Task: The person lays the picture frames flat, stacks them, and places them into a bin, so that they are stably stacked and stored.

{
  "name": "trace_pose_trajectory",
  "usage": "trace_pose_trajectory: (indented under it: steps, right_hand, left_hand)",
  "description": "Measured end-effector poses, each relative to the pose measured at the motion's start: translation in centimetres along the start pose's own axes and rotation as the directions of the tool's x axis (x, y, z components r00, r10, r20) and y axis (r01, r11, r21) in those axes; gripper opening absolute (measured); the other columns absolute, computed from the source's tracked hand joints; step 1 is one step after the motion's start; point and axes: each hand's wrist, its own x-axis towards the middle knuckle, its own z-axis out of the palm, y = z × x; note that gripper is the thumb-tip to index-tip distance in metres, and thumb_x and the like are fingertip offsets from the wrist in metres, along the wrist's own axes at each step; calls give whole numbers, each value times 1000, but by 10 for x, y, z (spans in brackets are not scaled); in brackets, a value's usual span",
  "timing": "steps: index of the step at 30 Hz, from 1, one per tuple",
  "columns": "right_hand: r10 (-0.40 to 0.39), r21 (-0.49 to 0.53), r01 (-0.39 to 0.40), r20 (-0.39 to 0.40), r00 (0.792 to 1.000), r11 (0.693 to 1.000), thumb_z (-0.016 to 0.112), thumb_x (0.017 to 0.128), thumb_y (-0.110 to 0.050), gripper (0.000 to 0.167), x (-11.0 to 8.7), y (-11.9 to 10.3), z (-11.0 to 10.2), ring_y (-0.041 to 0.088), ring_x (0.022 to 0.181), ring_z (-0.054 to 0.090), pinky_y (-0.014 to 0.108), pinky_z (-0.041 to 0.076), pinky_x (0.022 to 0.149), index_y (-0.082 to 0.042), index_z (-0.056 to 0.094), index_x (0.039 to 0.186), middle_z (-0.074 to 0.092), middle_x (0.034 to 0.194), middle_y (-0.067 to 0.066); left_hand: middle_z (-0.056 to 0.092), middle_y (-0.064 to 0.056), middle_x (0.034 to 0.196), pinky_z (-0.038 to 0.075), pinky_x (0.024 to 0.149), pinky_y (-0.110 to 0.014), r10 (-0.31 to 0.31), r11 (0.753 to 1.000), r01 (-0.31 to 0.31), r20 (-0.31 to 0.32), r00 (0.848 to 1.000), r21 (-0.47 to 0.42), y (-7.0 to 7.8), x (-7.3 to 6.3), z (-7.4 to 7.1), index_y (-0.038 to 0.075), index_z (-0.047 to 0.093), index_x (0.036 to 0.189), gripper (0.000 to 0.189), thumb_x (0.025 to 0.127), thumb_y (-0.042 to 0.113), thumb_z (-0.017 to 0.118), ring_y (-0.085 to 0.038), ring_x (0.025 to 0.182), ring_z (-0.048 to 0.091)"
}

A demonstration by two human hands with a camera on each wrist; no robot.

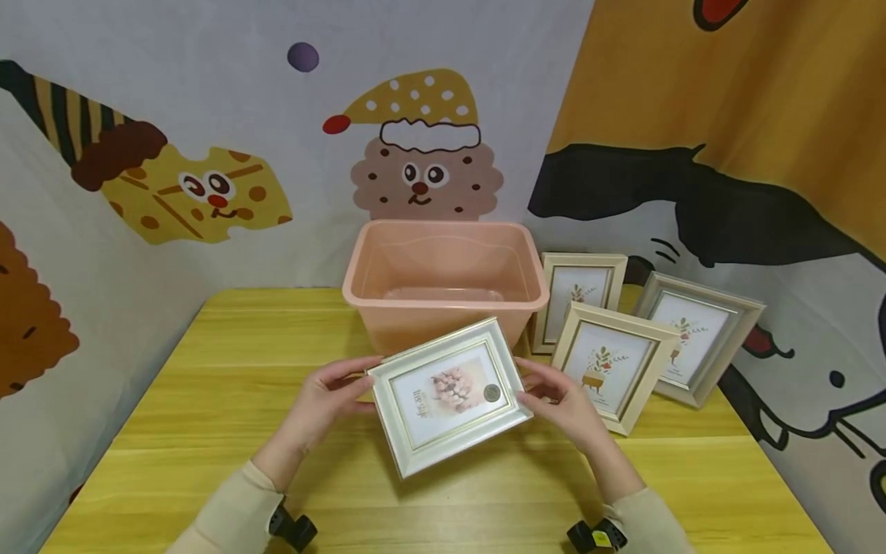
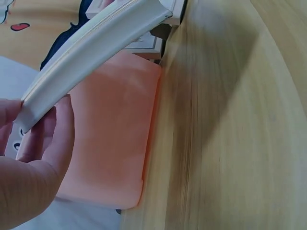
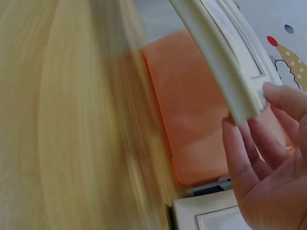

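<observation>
1. White picture frame [image 1: 453, 396], one: we find it raised over the table, in front of the bin, turned aslant. Face up toward the head camera; print of pale pink flowers, lettering running sideways, dark round sticker near the right end.
2. Left hand [image 1: 339, 392]: we record it pinching the white frame's left end between thumb and fingers.
3. Right hand [image 1: 557, 396]: grasping the opposite end, thumb at the face, fingers beneath the edge.
4. Pink bin [image 1: 446, 304], one: on the table behind the white frame; we see no contents in the visible part of its interior.
5. Cream frames, two: we count one at the back [image 1: 577, 300], just beside the bin, and one in front [image 1: 612, 365], tilted back, near the right hand. Potted-plant prints.
6. Greyish frame [image 1: 695, 338], one: right of the cream pair, leaning, similar print. We cannot tell whether it touches the front one.
7. Table [image 1: 228, 423]: yellow wood grain.
8. Backdrop cloth [image 1: 242, 61]: cartoon figures.
</observation>
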Motion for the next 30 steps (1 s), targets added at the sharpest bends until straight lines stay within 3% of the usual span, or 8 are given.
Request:
trace_pose_trajectory:
  steps: [4, 8, 17, 21, 30]
  right_hand:
    - [43, -6, -43, 75, 996, 999, 71, 90, 0, 54, -4, 1, -2, 21, 84, 66, 28, 56, 70, 0, 52, 141, 69, 107, 19]
    - [89, 8, -91, 141, 986, 996, 71, 90, -3, 61, -7, 1, -2, 23, 84, 67, 31, 58, 69, -3, 47, 146, 66, 114, 22]
    - [235, 113, -266, 233, 944, 957, 72, 88, 0, 78, -14, -1, 6, 28, 82, 68, 45, 61, 63, -8, 32, 155, 54, 119, 29]
    - [277, 119, -312, 244, 929, 943, 73, 88, -1, 83, -17, 1, 9, 29, 86, 68, 46, 61, 65, -11, 29, 157, 51, 120, 28]
    - [327, 127, -364, 241, 914, 923, 73, 89, -1, 83, -17, 9, 9, 31, 87, 67, 47, 61, 67, -12, 28, 157, 50, 119, 27]
  left_hand:
    - [65, -9, 119, 58, 79, -52, -31, 999, 31, -12, 999, 12, 0, 0, -1, -5, 60, 131, 36, 96, 2, 64, -29, 100, 67]
    - [61, -14, 120, 58, 79, -49, -97, 994, 101, -71, 993, 47, -1, 3, -1, -6, 57, 134, 40, 96, 6, 65, -29, 99, 66]
    - [61, -10, 114, 61, 72, -40, -191, 974, 215, -255, 948, 71, -15, 20, 1, -4, 61, 131, 37, 94, 3, 66, -21, 89, 68]
    - [62, -10, 113, 61, 69, -38, -197, 971, 229, -303, 933, 71, -24, 27, 0, -5, 62, 129, 36, 94, 1, 66, -17, 86, 67]
    - [61, -16, 119, 61, 68, -36, -204, 971, 235, -340, 918, 53, -40, 40, 4, -8, 59, 129, 38, 93, -1, 67, -16, 79, 68]
